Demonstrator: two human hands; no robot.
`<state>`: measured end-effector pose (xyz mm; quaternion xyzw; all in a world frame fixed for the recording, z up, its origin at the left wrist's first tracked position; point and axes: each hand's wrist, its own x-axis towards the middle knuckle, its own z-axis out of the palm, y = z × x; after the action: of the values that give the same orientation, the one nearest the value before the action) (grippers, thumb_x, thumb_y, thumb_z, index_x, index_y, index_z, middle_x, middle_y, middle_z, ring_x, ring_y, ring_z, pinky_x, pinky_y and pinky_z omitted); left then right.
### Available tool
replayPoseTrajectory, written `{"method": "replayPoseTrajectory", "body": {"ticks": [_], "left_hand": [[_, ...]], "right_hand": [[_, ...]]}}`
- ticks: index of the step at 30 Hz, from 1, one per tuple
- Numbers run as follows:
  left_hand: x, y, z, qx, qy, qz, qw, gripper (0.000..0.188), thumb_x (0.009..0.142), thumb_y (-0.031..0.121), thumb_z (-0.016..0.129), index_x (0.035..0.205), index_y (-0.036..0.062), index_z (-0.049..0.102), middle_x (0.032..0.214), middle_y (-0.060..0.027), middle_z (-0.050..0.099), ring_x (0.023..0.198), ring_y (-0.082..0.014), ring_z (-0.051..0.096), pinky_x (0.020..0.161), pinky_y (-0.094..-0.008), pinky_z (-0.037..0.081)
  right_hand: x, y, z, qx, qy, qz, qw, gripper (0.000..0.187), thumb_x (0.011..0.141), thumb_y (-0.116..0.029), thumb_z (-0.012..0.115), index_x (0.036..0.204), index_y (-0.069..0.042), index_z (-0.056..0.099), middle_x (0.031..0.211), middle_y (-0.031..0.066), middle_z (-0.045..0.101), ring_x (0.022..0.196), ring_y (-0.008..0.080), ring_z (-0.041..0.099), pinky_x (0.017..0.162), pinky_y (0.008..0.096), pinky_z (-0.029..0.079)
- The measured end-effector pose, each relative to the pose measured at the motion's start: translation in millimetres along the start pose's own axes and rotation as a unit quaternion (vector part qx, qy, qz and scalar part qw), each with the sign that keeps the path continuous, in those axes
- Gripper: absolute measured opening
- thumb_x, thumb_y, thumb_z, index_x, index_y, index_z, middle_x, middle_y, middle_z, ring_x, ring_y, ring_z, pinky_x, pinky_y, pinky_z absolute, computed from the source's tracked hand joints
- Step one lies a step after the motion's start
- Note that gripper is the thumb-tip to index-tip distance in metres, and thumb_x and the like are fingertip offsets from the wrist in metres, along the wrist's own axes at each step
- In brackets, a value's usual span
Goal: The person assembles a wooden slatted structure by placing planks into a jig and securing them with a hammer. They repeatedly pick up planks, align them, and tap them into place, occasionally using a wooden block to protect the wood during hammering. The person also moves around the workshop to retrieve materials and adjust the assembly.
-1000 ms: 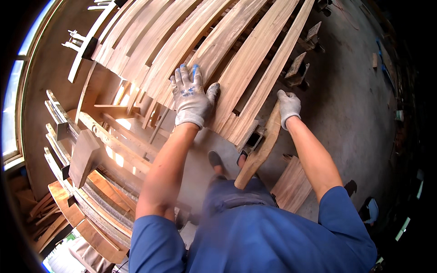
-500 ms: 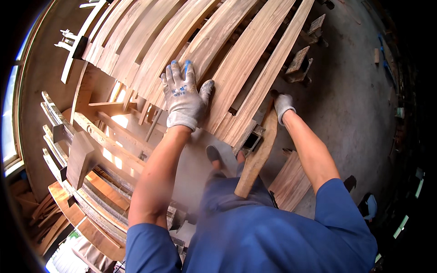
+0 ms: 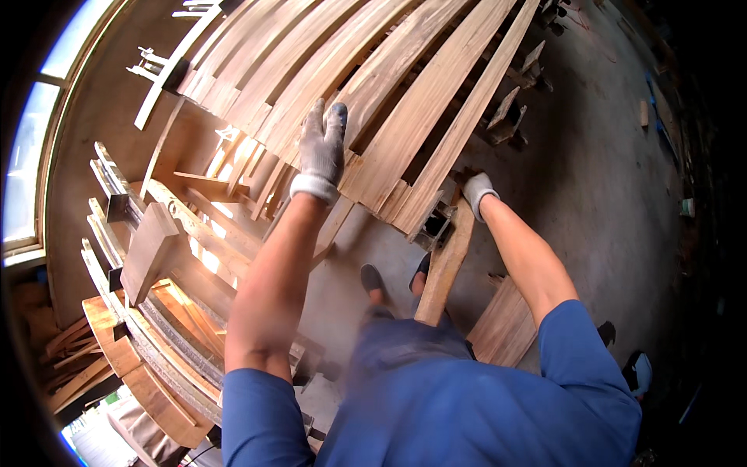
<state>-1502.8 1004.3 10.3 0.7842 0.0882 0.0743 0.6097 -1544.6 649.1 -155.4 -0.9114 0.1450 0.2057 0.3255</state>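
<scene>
Planks (image 3: 436, 101) lie before me; my left hand (image 3: 323, 152) rests flat and released on them, my right hand (image 3: 476, 189) beside them is grasping a stick (image 3: 443, 268).

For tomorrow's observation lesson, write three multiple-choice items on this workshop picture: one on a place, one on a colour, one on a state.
1. Where is the left hand?
A. flat on the planks
B. on the floor
C. in a pocket

2. What colour are the sleeves?
A. red
B. blue
C. yellow

3. How is the right hand?
A. bare and hanging free
B. raised overhead
C. gloved, at the near end of the planks, on the top of a wooden beam

Answers:
1. A, its glove lies spread on the boards.
2. B, both shoulders show blue cloth.
3. C, a light glove meets the beam's top.
</scene>
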Motion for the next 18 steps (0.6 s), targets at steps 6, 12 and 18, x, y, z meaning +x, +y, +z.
{"method": "replayPoseTrajectory", "body": {"ticks": [6, 12, 18], "left_hand": [[-175.1, 35.6, -14.8, 0.121, -0.151, 0.245, 0.950, 0.063, 0.090, 0.031, 0.088, 0.142, 0.0022, 0.065, 0.127, -0.0192, 0.074, 0.119, -0.0357, 0.071, 0.105, -0.0452, 0.057], [-307.9, 30.8, 20.6, 0.178, -0.349, 0.282, 0.876, 0.065, 0.086, 0.036, 0.087, 0.137, 0.0039, 0.065, 0.145, -0.0217, 0.061, 0.142, -0.0439, 0.055, 0.116, -0.0581, 0.048], [-306.0, 6.0, 45.9, 0.176, -0.310, 0.252, 0.900, 0.054, 0.084, 0.015, 0.083, 0.134, 0.0037, 0.067, 0.149, -0.0198, 0.059, 0.147, -0.0436, 0.050, 0.120, -0.0568, 0.047]], "right_hand": [[-19.8, -13.2, -11.9, 0.130, 0.015, 0.112, 0.985, 0.069, 0.094, -0.040, 0.080, 0.147, 0.002, 0.064, 0.147, 0.0203, 0.069, 0.134, 0.0339, 0.066, 0.111, 0.0377, 0.051], [32.4, 48.1, 25.1, 0.063, 0.054, 0.069, 0.994, 0.052, 0.097, -0.034, 0.080, 0.136, -0.001, 0.070, 0.136, 0.0166, 0.074, 0.126, 0.0331, 0.069, 0.106, 0.0390, 0.051], [36.9, 60.6, 19.4, 0.077, 0.032, 0.039, 0.996, 0.055, 0.094, -0.031, 0.077, 0.138, 0.001, 0.070, 0.138, 0.0220, 0.073, 0.129, 0.0353, 0.069, 0.106, 0.0412, 0.052]]}}
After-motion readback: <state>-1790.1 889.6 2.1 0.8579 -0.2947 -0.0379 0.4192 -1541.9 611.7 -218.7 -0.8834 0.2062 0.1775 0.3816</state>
